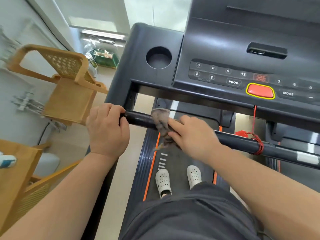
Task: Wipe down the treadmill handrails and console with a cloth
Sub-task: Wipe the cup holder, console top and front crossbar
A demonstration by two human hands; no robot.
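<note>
Cloth (161, 122), a grey rag, lay draped over the black handrail (138, 118) toward its left end, with a tail hanging below the bar.

From the head view, the rail ran crosswise in front of the person, left to right, and the rag sat between the two hands. The right hand (192, 134) was on top of it, fingers fairly straight and pressing it against the bar; I could not tell whether the thumb was tucked underneath. The left hand (107, 127) was wrapped round the very left end of the rail, gripping it. A short bare stretch of bar lay between that hand and the rag.

To my eye any stroke would have to follow the bar's long axis: a short way left to the gripping hand, or a long way right. Out toward the right end a red cord (258, 144) was looped round the rail, which could snag the rag.

The console (225, 49) lay beyond the rail, farther from both hands, with a red button (260, 90) near its front edge. I judged it not yet reached. At its left corner a round cup holder (158, 57) showed only its own dark floor.

Below the rail the person's white shoes (162, 181) stood on the belt (178, 158).
</note>
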